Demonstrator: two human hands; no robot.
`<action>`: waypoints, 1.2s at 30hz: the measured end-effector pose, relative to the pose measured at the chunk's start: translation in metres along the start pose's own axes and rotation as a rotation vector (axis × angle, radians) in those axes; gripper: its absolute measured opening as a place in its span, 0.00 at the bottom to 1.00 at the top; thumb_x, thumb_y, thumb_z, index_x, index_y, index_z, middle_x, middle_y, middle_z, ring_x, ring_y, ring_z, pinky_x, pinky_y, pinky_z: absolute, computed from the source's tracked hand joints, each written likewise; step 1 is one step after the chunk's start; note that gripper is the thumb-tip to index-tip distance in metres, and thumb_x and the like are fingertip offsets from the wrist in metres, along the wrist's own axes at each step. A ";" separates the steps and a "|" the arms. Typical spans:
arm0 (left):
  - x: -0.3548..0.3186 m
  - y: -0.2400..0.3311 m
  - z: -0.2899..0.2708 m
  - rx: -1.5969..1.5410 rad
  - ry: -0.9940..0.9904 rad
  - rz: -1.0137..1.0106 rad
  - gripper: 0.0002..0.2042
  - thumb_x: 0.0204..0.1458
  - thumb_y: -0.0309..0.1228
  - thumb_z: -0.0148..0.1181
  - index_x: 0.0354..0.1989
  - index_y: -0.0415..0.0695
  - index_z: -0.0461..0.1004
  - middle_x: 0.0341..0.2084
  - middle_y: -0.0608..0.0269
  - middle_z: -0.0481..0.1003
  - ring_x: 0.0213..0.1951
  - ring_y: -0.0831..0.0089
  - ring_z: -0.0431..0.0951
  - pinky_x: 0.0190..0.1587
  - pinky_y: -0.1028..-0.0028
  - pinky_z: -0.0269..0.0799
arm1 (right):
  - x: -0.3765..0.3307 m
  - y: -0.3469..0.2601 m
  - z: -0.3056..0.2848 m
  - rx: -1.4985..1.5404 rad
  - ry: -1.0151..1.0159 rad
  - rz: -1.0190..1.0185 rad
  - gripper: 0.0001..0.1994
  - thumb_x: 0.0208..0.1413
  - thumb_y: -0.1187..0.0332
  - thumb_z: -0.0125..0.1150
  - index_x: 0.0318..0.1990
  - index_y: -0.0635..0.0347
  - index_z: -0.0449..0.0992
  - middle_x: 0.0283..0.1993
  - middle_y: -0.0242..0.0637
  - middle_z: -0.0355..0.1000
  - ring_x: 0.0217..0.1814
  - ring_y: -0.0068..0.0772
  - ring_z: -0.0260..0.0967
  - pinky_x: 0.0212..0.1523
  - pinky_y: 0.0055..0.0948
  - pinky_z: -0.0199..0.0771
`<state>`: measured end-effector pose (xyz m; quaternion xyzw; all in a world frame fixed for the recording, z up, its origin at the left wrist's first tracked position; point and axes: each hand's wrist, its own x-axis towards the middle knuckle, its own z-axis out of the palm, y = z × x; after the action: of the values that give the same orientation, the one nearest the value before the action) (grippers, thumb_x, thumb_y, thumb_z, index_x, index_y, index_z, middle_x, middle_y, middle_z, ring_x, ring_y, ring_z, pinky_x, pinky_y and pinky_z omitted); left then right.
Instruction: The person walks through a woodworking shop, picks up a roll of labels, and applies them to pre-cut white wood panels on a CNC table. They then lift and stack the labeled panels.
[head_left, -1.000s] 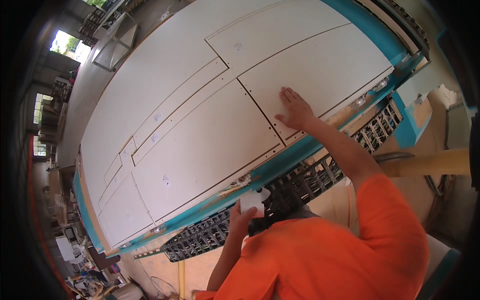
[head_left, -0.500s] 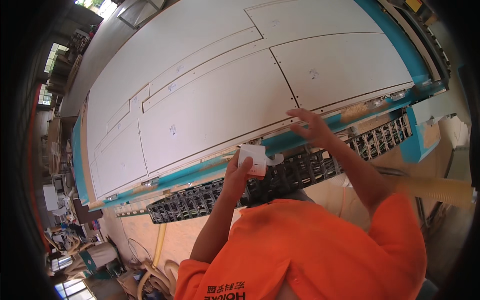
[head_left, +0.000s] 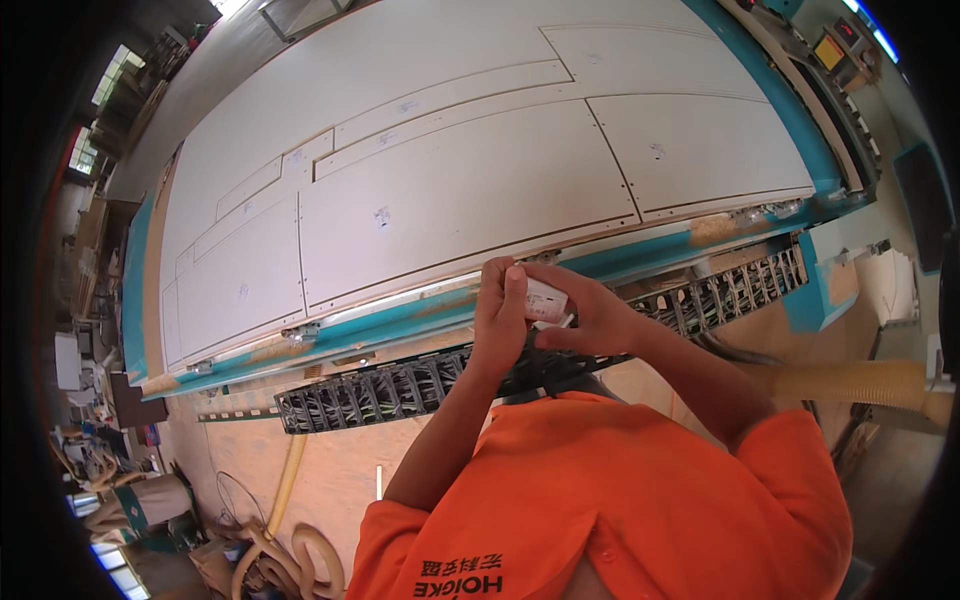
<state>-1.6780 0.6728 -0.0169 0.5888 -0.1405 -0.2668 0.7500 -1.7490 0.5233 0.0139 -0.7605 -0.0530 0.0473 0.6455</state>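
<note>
In front of my chest, by the near edge of the machine bed, my left hand (head_left: 501, 318) grips a small white stack of printed labels (head_left: 545, 299), thumb on top. A loose pale strip shows at its lower side. My right hand (head_left: 600, 318) closes round the same labels from the right; its fingertips are partly hidden behind them. Beyond both hands lies a large white board (head_left: 470, 190) cut into panels by dark grooves, with small holes along some edges. Small printed patches, such as this one (head_left: 382, 218), sit on several panels.
A teal machine frame (head_left: 400, 318) borders the board. Along its near side runs a black cable chain (head_left: 375, 393) full of wires, close to my body. A yellowish ribbed hose (head_left: 850, 385) lies at right; more hoses (head_left: 320, 560) and bags (head_left: 150, 500) are on the floor at lower left.
My right hand has come down from above the board's edge onto the labels. My left hand has moved slightly right and up with them. The view has shifted a little.
</note>
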 end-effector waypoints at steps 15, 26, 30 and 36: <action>-0.039 0.043 -0.065 -0.088 -0.308 -0.127 0.31 0.59 0.55 0.47 0.58 0.39 0.64 0.41 0.62 0.71 0.42 0.75 0.71 0.43 0.78 0.67 | 0.003 -0.053 0.049 -0.014 0.251 -0.027 0.28 0.47 0.80 0.62 0.59 0.61 0.65 0.50 0.36 0.70 0.50 0.26 0.69 0.49 0.27 0.72; -0.033 -0.013 -0.064 0.287 -0.392 0.217 0.26 0.49 0.17 0.58 0.58 0.41 0.61 0.46 0.64 0.68 0.48 0.75 0.70 0.49 0.74 0.68 | -0.031 0.017 0.053 0.554 0.315 0.366 0.27 0.61 0.51 0.53 0.60 0.61 0.61 0.50 0.39 0.67 0.49 0.29 0.69 0.43 0.29 0.74; -0.032 -0.026 -0.040 0.280 -0.366 0.093 0.28 0.50 0.22 0.59 0.61 0.41 0.57 0.48 0.62 0.66 0.48 0.74 0.69 0.48 0.74 0.68 | -0.043 0.035 0.055 0.522 0.382 0.381 0.19 0.56 0.64 0.61 0.51 0.62 0.67 0.43 0.37 0.70 0.43 0.26 0.70 0.40 0.28 0.75; -0.002 -0.064 -0.020 0.282 -0.375 -0.287 0.24 0.58 0.40 0.56 0.57 0.38 0.62 0.39 0.62 0.71 0.36 0.78 0.72 0.36 0.78 0.69 | -0.067 0.058 0.043 -0.116 0.538 -0.010 0.21 0.43 0.80 0.62 0.49 0.59 0.70 0.47 0.37 0.67 0.50 0.29 0.67 0.47 0.27 0.70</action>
<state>-1.6845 0.6792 -0.0834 0.6416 -0.2277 -0.4524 0.5760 -1.8206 0.5462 -0.0498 -0.7812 0.1142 -0.1627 0.5918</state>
